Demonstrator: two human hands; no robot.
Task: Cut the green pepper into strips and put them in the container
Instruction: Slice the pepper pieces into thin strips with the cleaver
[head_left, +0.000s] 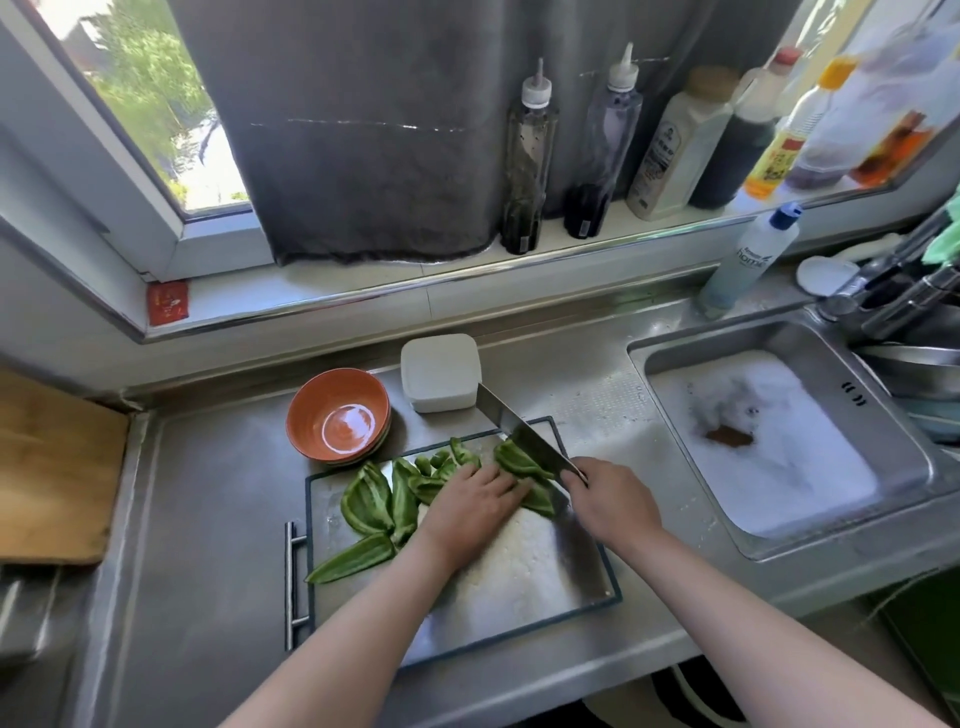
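Observation:
Green pepper pieces (382, 506) lie on a steel cutting board (519, 587) on the counter. My left hand (467, 512) presses flat on one pepper piece (537, 499) near the board's far edge. My right hand (613, 504) grips the handle of a knife (511, 423), whose broad blade angles up and away over the pepper by my left fingers. A white lidded container (440, 371) stands just behind the board, and an orange bowl (337, 413) sits to its left.
A sink (779, 441) holding foamy water lies to the right, with a faucet (904, 291) and a dish soap bottle (748, 260) behind it. Bottles (530, 156) line the window sill. A wooden board (52, 467) sits at the far left.

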